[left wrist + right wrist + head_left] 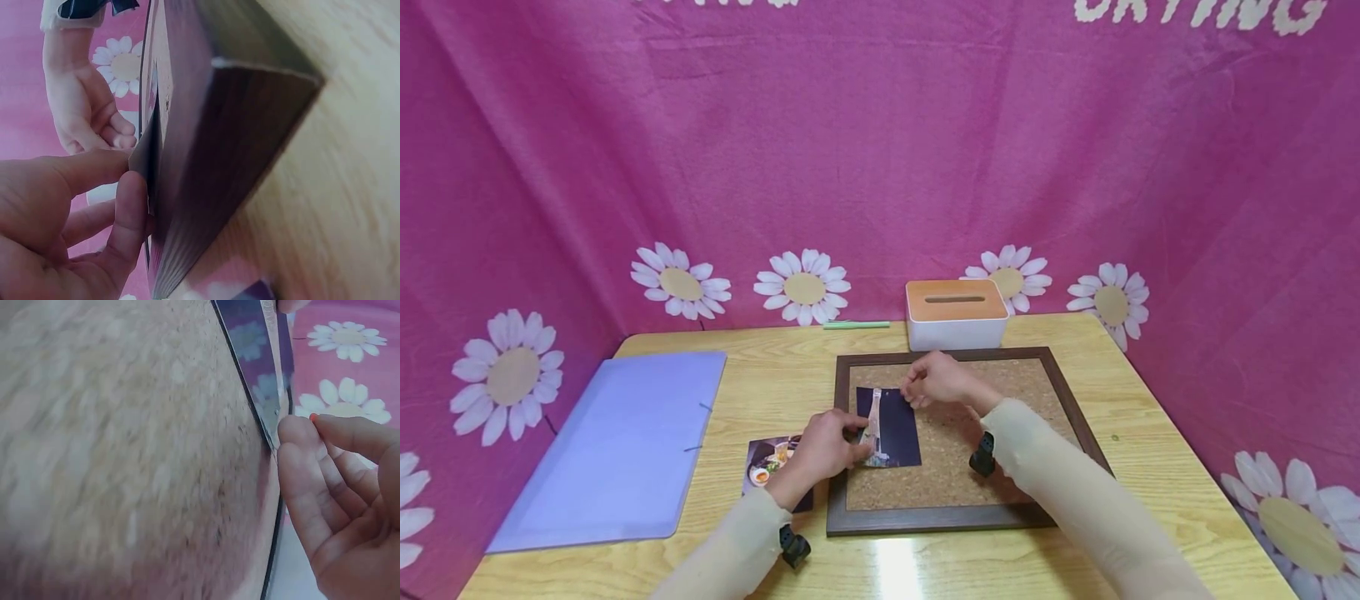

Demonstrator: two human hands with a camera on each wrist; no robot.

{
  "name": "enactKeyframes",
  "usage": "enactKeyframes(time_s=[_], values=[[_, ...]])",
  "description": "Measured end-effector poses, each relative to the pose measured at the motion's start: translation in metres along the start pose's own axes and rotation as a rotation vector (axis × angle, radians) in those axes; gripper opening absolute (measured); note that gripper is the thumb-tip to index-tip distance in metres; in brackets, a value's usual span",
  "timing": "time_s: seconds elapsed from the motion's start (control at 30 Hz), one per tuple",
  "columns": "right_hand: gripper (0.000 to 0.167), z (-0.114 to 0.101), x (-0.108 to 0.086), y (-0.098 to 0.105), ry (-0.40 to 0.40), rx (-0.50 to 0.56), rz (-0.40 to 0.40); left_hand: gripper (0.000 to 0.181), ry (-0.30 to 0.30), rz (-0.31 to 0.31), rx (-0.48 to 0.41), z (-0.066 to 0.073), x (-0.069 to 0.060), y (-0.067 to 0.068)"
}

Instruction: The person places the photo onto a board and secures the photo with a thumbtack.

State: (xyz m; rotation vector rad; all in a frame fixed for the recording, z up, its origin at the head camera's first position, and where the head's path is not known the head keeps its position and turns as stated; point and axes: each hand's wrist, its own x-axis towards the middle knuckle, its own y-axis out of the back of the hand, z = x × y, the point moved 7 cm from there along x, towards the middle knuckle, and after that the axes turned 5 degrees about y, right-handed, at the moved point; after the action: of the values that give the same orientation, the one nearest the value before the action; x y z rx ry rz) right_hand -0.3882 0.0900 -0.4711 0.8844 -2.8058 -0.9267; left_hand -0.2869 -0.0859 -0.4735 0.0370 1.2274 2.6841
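A dark photo of a lit tower [901, 429] lies on the cork board [970, 467], near its left side. At the photo's left edge, my left hand [829, 446] pinches it between thumb and finger; the left wrist view shows the held photo edge [145, 150] lifted a little off the board. My right hand [938, 379] is at the photo's upper right corner. Between its thumb and fingertip is a small orange-red thing [314, 417], mostly hidden, its kind unclear. A tiny shiny spot [277, 411] shows on the photo close to those fingertips.
A food photo [760, 467] lies left of the board, partly under my left forearm. Farther left is a translucent bluish folder [617, 442]. Behind the board stand a white tissue box with a wooden lid [957, 321] and a slim green item [856, 325]. Pink cloth surrounds the table.
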Motion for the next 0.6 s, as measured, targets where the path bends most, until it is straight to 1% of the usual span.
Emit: enactKeyframes(time_s=[0.07,0.17,0.4,0.6], values=[[0.012,0.0,0.004,-0.004,-0.01,0.017,-0.009,0.04,-0.002,0.006,0.024,0.0,0.0,0.0],[0.011,0.001,0.011,-0.008,-0.024,0.027,-0.015,0.04,-0.012,0.01,0.037,0.001,0.001,0.0],[0.012,0.007,0.02,-0.013,-0.068,-0.034,-0.008,0.039,0.0,-0.01,0.035,0.001,0.001,-0.001],[0.011,0.008,0.021,-0.017,-0.111,-0.077,-0.003,0.037,-0.026,0.006,0.053,0.003,0.0,0.0]])
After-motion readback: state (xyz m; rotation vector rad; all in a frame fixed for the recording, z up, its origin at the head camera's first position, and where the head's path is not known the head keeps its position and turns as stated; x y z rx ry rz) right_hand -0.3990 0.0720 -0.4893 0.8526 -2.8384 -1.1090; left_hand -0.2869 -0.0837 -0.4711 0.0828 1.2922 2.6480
